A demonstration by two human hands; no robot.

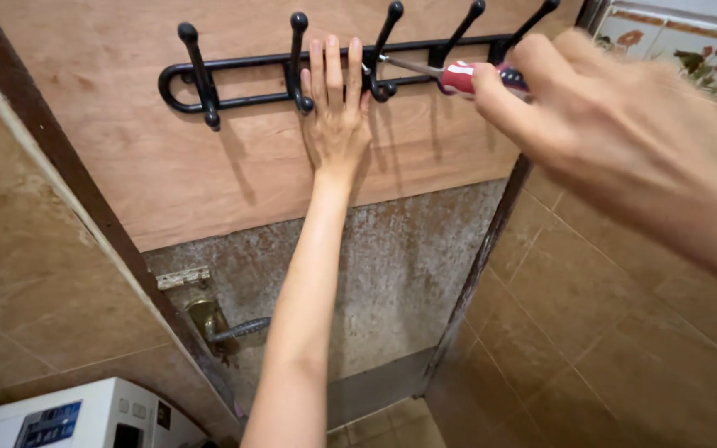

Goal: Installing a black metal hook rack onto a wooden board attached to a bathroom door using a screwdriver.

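- Head view: left hand (338, 116) lies flat, fingers spread, on black metal coat-hook rack (209, 75) against brown wooden door (168, 174).
- Right hand (574, 91) grip is closed around red-handled screwdriver (450, 75), tip at rack.

A home bathroom: brown wall tiles (591, 290) at right, flowered tiles (690, 58) upper right, a door's coat-hook rack (234, 75), a white appliance (85, 415) lower left.

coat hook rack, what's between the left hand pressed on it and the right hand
In the head view, the screwdriver spans it: right hand grips its red handle, tip near the left hand on the rack.
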